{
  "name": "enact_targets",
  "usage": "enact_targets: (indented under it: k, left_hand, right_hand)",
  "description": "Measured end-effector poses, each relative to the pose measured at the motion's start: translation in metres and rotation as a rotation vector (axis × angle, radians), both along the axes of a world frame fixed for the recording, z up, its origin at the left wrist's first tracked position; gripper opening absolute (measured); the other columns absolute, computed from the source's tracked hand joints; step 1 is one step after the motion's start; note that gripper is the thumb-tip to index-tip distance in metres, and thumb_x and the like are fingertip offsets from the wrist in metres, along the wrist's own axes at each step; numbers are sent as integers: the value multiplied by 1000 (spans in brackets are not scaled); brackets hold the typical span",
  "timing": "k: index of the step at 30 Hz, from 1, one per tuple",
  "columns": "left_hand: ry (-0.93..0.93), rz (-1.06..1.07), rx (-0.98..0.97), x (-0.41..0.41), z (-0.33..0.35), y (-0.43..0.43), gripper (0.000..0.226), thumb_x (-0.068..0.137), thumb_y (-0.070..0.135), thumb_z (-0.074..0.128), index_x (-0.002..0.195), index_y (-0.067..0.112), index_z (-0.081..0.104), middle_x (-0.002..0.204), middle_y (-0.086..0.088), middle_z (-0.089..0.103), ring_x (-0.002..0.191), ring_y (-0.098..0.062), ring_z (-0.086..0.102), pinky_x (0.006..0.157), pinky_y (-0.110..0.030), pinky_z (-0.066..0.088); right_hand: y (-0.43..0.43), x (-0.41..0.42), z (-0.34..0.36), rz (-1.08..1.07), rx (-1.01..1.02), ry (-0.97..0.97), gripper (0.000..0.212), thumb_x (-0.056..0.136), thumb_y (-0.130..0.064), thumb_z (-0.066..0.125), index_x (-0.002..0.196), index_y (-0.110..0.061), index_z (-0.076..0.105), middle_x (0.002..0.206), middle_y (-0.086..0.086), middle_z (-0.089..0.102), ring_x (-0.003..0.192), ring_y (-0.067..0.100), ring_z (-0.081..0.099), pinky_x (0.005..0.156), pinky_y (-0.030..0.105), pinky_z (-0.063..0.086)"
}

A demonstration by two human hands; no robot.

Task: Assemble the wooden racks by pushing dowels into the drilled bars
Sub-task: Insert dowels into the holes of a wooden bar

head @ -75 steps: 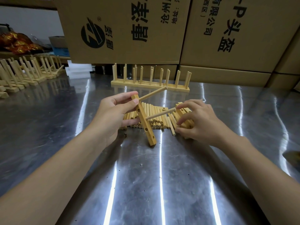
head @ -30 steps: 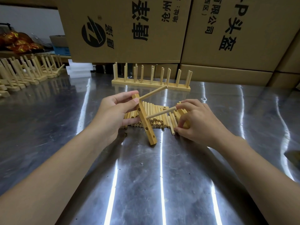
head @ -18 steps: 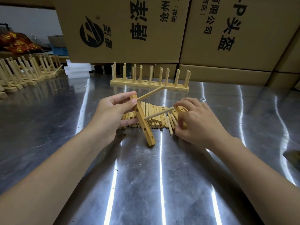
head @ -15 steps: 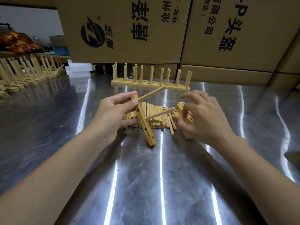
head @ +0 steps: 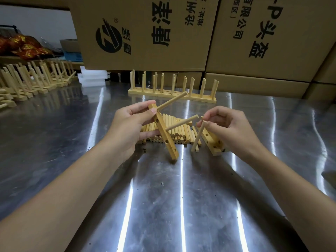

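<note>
Wooden bar (head: 164,132), foot braced on the table (head: 163,197), is gripped up top by your left hand (head: 127,128) so its holes face your right hand (head: 231,128) at 3 o'clock, which pinches the next dowel (head: 198,137).

Bare forearms (head: 76,179), bare left hand (head: 131,128) and right hand (head: 232,129), nails trimmed short

Right hand (head: 232,128) has lifted off the pile (head: 179,136) — now pinching a dowel (head: 198,136).

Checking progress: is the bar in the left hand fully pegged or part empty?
Part empty: the bar holds two dowels, and three holes show bare.
</note>
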State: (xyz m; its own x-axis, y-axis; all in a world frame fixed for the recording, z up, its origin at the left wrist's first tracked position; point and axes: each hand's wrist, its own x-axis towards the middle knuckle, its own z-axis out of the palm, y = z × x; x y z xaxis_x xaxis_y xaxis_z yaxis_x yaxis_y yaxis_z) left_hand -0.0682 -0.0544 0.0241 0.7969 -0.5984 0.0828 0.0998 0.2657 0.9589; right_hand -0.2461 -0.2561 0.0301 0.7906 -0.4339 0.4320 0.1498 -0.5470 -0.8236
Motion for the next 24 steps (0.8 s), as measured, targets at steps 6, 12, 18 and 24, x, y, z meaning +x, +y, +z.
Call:
enact_targets:
  k: [6, 12, 18, 24]
  left_hand:
    - [3, 11, -7, 0, 0, 0, 24, 100, 8, 71, 121, 16, 78, 109, -14, 80, 103, -24, 79, 72, -41, 67]
    - [3, 13, -5, 1, -1, 0, 24, 100, 9, 71, 122, 16, 77, 109, -13, 80, 103, -24, 79, 72, -41, 67]
    - [8, 18, -10, 1, -2, 0, 23, 100, 8, 71, 120, 17, 78, 108, -13, 81, 103, -24, 79, 73, -43, 67]
    - [24, 20, -14, 2, -1, -1, 23, 102, 8, 68, 121, 15, 77, 105, -12, 81, 101, -24, 80, 73, -42, 67]
  right_hand:
    - [-1, 5, -9, 107, 22, 37, 17, 94, 2, 71, 106, -9, 66, 94, 10, 80, 104, 22, 78, 80, 30, 62]
    - [-6, 6, -15, 121, 43, 121, 33, 93, 2, 75, 116, -14, 59, 99, 6, 82, 102, 23, 78, 92, 35, 63]
    - [-6, 3, 0, 123, 306, 2, 37, 90, -3, 78, 119, -14, 58, 107, 15, 80, 105, 28, 77, 78, 26, 58]
    - [-2, 4, 7, 212, 448, -40, 43, 84, -8, 82, 120, -17, 59, 114, 20, 78, 100, 30, 76, 77, 31, 56]
